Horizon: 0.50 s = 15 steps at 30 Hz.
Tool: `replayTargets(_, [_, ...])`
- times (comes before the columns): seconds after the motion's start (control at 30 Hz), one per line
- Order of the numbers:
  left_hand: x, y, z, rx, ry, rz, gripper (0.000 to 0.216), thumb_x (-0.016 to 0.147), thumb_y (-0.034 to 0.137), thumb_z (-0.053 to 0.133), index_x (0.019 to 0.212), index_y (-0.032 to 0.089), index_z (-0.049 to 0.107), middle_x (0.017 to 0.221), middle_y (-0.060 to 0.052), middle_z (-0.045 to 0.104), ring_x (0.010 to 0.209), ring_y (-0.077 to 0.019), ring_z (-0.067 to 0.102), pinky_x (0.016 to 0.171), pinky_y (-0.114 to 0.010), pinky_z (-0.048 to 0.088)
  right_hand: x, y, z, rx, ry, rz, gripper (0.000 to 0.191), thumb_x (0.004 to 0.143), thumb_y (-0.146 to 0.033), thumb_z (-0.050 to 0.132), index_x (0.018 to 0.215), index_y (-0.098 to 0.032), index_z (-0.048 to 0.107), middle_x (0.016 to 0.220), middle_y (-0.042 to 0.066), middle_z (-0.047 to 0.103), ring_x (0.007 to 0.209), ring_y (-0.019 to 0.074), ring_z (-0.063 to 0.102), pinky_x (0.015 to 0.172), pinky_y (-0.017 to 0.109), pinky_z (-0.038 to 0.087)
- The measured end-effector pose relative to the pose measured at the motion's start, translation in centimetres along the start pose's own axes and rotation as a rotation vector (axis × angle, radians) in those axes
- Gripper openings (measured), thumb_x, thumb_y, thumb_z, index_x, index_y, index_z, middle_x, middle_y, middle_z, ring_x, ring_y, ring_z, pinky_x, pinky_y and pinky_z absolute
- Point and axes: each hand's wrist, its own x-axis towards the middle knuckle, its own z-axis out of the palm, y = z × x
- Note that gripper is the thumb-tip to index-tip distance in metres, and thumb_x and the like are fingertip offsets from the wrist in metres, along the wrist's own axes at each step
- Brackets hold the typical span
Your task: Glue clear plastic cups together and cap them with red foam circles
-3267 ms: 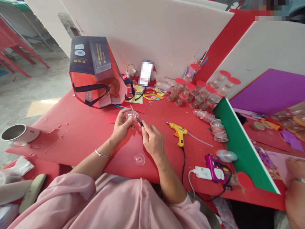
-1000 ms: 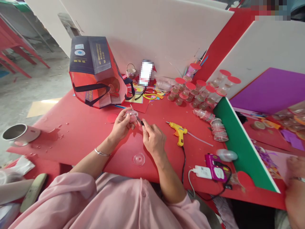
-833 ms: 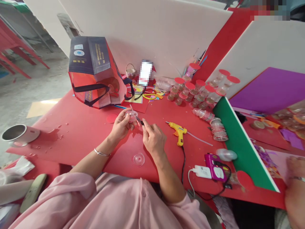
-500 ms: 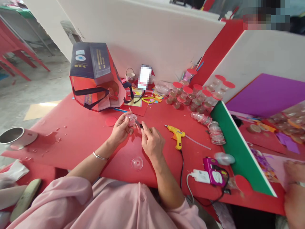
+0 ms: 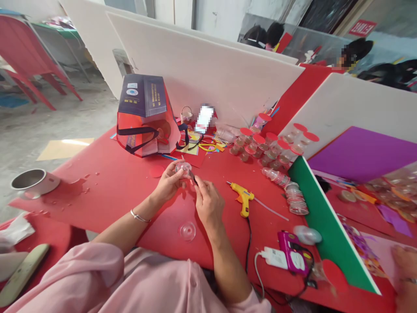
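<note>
My left hand (image 5: 168, 184) is closed round a small clear plastic piece (image 5: 183, 168), holding it just above the red table (image 5: 107, 182). My right hand (image 5: 207, 202) pinches a thin dark tool (image 5: 194, 179) whose tip touches that piece. A clear round lid (image 5: 188, 231) lies on the table below my hands. A red paper circle (image 5: 156, 171) lies just left of my left hand.
A yellow glue gun (image 5: 243, 198) with its cord lies right of my hands. Several red-lidded clear jars (image 5: 270, 145) stand behind it. A red and navy bag (image 5: 146, 117) lies at the back. A metal cup (image 5: 31, 181) sits far left. Another person's hand (image 5: 404, 265) shows at the right edge.
My hands stay together on the clear piece and tool. The camera has tilted up, showing more of the room behind the white boards.
</note>
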Motion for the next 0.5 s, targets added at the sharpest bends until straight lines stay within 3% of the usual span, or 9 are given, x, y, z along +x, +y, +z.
replayTargets(0.17, [0.1,-0.1,-0.1,-0.019,-0.004,0.012,0.049,0.088,0.033,0.080,0.131,0.023,0.059,0.119,-0.009,0.071,0.083,-0.0164,0.074,0.053,-0.021,0.058,0.1,0.2,-0.1,0.034,0.035,0.021,0.036,0.105,-0.029,0.058,0.140,-0.036,0.065,0.125,0.005,0.069,0.109,0.0145,0.066,0.089,0.024,0.049])
replayTargets(0.5, [-0.2,0.4,0.3,-0.038,-0.018,-0.034,0.054,0.084,0.037,0.083,0.130,0.017,0.062,0.112,-0.010,0.074,0.073,-0.0156,0.074,0.047,-0.020,0.055,0.2,1.1,-0.2,-0.028,0.092,0.120,0.038,0.102,-0.023,0.062,0.136,-0.040,0.068,0.118,0.006,0.067,0.097,0.0156,0.066,0.078,0.026,0.047])
